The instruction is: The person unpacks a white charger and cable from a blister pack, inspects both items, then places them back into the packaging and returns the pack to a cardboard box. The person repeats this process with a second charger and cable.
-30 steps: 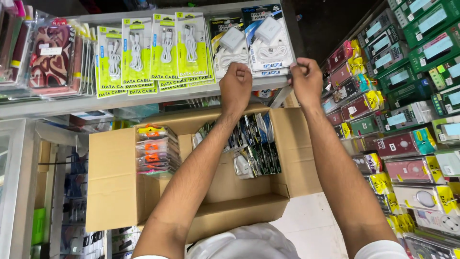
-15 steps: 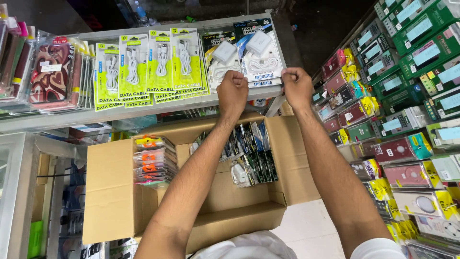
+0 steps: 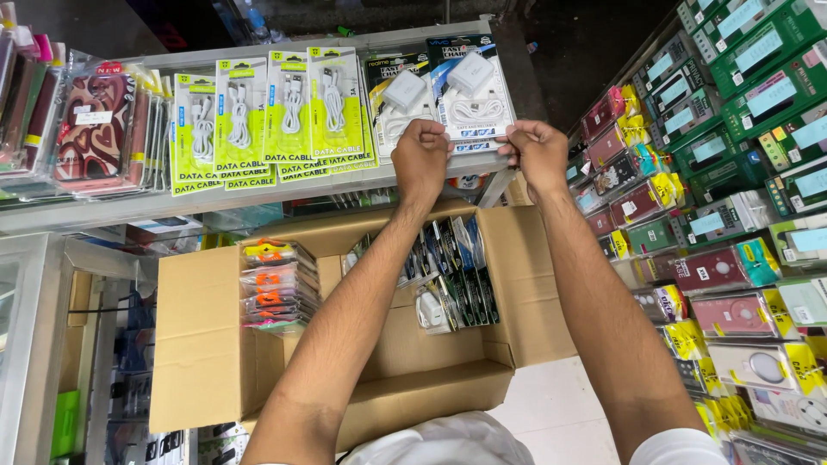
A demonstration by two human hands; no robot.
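Observation:
Both my hands reach forward over an open cardboard box [image 3: 207, 344] to a grey shelf [image 3: 215, 202]. My left hand [image 3: 422, 159] and my right hand [image 3: 536, 153] grip the lower corners of a blister pack with a white charger and coiled cable [image 3: 472, 90]. The pack stands upright on the shelf edge, in front of a similar charger pack [image 3: 399, 95] to its left. Inside the box lie a row of dark packaged items [image 3: 452, 271] and a stack of clear-wrapped orange packs [image 3: 274, 284].
Green-and-yellow cable packs [image 3: 267, 116] stand in a row on the shelf. Patterned phone cases [image 3: 90, 125] sit at the far left. A wall rack of coloured packaged accessories [image 3: 732, 215] fills the right side. A glass counter edge [image 3: 30, 344] runs along the left.
My hands have stayed on the charger pack at the shelf; the view shifted slightly, with the pack now squarer between the two hands.

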